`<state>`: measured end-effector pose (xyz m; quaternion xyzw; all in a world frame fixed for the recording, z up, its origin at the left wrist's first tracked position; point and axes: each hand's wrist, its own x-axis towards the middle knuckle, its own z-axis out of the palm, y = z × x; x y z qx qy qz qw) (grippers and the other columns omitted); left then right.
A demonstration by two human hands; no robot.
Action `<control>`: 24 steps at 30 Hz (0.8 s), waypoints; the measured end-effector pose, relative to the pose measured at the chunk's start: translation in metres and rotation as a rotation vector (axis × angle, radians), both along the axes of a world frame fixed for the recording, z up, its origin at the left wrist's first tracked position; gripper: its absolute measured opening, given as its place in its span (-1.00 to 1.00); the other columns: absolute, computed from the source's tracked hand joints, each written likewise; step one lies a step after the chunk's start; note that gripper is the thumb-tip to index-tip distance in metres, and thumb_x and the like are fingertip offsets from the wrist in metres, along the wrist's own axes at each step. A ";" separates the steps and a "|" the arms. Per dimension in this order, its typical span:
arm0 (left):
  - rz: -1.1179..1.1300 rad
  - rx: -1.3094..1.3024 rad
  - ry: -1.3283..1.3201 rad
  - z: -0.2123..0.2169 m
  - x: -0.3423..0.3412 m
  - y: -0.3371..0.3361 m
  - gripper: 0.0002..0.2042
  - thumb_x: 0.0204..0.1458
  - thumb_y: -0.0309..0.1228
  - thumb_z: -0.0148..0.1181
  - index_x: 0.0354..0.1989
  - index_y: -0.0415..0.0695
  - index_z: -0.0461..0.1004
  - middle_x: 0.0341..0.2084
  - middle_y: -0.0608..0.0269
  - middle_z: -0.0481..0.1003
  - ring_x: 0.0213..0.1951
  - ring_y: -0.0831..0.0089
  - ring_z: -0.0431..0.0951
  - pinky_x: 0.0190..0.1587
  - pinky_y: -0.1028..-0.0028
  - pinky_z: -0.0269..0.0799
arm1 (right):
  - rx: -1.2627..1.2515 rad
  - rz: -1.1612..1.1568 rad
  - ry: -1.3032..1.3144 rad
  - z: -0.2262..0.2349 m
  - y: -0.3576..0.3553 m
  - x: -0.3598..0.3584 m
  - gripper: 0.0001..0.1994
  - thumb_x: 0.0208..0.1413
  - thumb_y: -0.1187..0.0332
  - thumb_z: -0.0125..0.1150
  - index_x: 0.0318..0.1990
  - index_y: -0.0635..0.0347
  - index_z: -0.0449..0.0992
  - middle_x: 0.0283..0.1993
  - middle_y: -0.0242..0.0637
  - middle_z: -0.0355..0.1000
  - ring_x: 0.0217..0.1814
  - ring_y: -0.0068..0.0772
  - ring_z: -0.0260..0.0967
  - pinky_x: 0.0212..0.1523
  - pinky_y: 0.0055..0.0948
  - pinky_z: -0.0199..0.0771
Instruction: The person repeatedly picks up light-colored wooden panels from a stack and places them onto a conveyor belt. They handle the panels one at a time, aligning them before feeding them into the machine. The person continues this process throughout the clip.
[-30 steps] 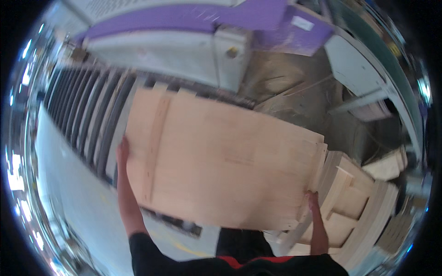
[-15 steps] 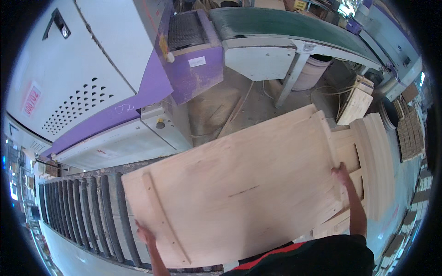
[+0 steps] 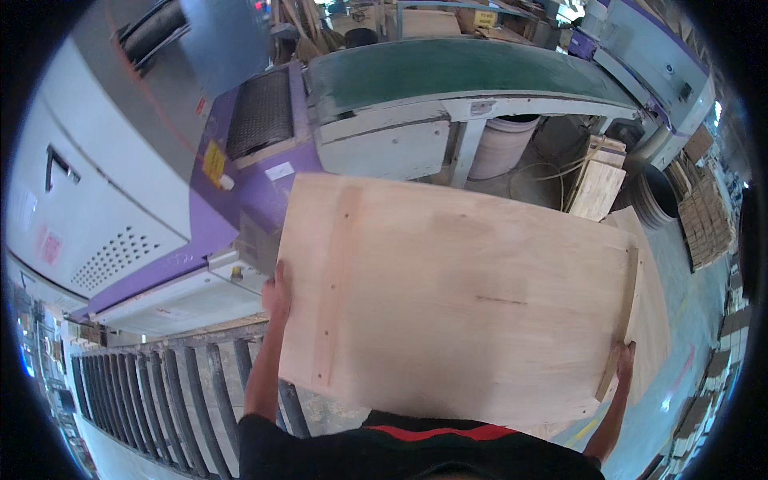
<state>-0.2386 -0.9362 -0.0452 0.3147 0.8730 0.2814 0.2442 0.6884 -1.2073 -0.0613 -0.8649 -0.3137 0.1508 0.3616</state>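
1. A big, flat wooden board [image 3: 456,296] was held up in the air, in front of the body, above the floor and just before the purple and grey machine [image 3: 160,208].
2. The left edge of the board was gripped by the left hand [image 3: 276,294], with the fingers tucked under it, out of sight.
3. The right edge, low down by the corner, was gripped by the right hand [image 3: 625,362].
4. Two thin wooden strips were seen on the board, one near each side edge.
5. To do this step well, the board would best be kept level, with both hands held tight and wide apart, so that it was not tipped or dropped.
6. Care would be needed by the metal rollers [image 3: 160,384] at the lower left and the green belt table [image 3: 472,72] ahead, so that no corner was bumped.
7. A yellow, box-shaped label [image 3: 213,162] was stuck on the purple part of the machine.
8. A small white label [image 3: 279,170] was stuck just to its right.
9. A pale pink sticker [image 3: 50,246] was seen on the grey door at the far left.
10. A small yellow sign [image 3: 484,18] was seen far back, at the top.
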 end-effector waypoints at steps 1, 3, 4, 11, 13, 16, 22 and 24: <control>-0.044 0.143 0.044 0.017 0.019 0.026 -0.16 -0.02 0.35 -0.18 -0.09 -0.33 0.52 -0.16 -0.19 0.52 0.00 -0.07 0.46 0.06 0.14 0.28 | -0.004 -0.022 0.039 0.001 0.004 -0.004 -0.54 -0.09 0.08 0.12 -0.21 0.31 0.23 -0.33 -0.22 0.19 -0.25 -0.33 0.15 -0.20 -0.25 0.27; -0.094 0.284 0.114 0.041 0.050 0.073 -0.17 -0.03 0.35 -0.16 -0.07 -0.31 0.52 -0.14 -0.19 0.51 0.03 -0.06 0.45 0.08 0.13 0.26 | -0.013 -0.061 0.064 0.008 0.008 -0.010 -0.53 -0.07 0.05 0.12 -0.23 0.31 0.22 -0.32 -0.22 0.18 -0.25 -0.35 0.13 -0.20 -0.28 0.27; -0.096 0.296 0.153 0.054 0.061 0.100 -0.17 -0.03 0.35 -0.15 -0.07 -0.31 0.52 -0.13 -0.19 0.51 0.03 -0.05 0.45 0.09 0.14 0.26 | -0.003 -0.074 0.061 0.012 0.020 -0.013 -0.53 -0.06 0.04 0.12 -0.24 0.31 0.22 -0.32 -0.22 0.18 -0.24 -0.35 0.13 -0.20 -0.29 0.26; -0.153 0.120 0.139 0.094 0.081 0.264 -0.15 -0.03 0.35 -0.16 -0.01 -0.33 0.48 -0.06 -0.18 0.48 0.05 0.00 0.45 0.12 0.17 0.24 | -0.020 -0.136 0.123 0.071 0.151 -0.031 -0.56 -0.07 0.07 0.12 -0.28 0.30 0.21 -0.33 -0.21 0.17 -0.26 -0.33 0.16 -0.23 -0.28 0.29; -0.147 0.221 0.129 0.085 0.082 0.304 -0.12 -0.05 0.36 -0.14 0.00 -0.37 0.45 -0.08 -0.19 0.49 0.03 0.02 0.46 0.11 0.17 0.25 | -0.002 -0.090 0.059 0.075 0.192 -0.022 -0.58 -0.07 0.09 0.12 -0.28 0.29 0.23 -0.33 -0.18 0.20 -0.28 -0.30 0.20 -0.26 -0.24 0.31; -0.081 0.274 0.077 0.056 0.045 0.369 -0.10 -0.06 0.36 -0.12 0.01 -0.41 0.43 -0.10 -0.21 0.50 0.01 0.03 0.47 0.10 0.18 0.25 | -0.120 0.032 -0.094 0.074 0.280 -0.001 -0.57 -0.06 0.12 0.13 -0.20 0.32 0.28 -0.28 -0.12 0.29 -0.25 -0.27 0.26 -0.27 -0.22 0.33; -0.174 0.326 -0.147 0.068 0.014 0.456 -0.25 0.03 0.23 -0.07 0.02 -0.34 0.46 -0.06 -0.09 0.50 -0.06 0.14 0.50 0.05 0.29 0.33 | -0.129 0.177 -0.026 0.092 0.484 -0.042 -0.49 -0.03 0.09 0.16 -0.07 0.39 0.34 -0.22 -0.02 0.36 -0.15 -0.19 0.32 -0.13 -0.21 0.35; -0.256 0.492 -0.435 0.040 -0.019 0.478 -0.29 0.07 0.17 -0.05 0.04 -0.33 0.44 -0.04 -0.07 0.49 -0.07 0.17 0.50 0.04 0.31 0.34 | -0.160 0.215 0.037 0.109 0.564 -0.069 -0.45 0.00 0.04 0.16 -0.04 0.39 0.39 -0.22 0.03 0.38 -0.12 -0.14 0.33 -0.07 -0.18 0.34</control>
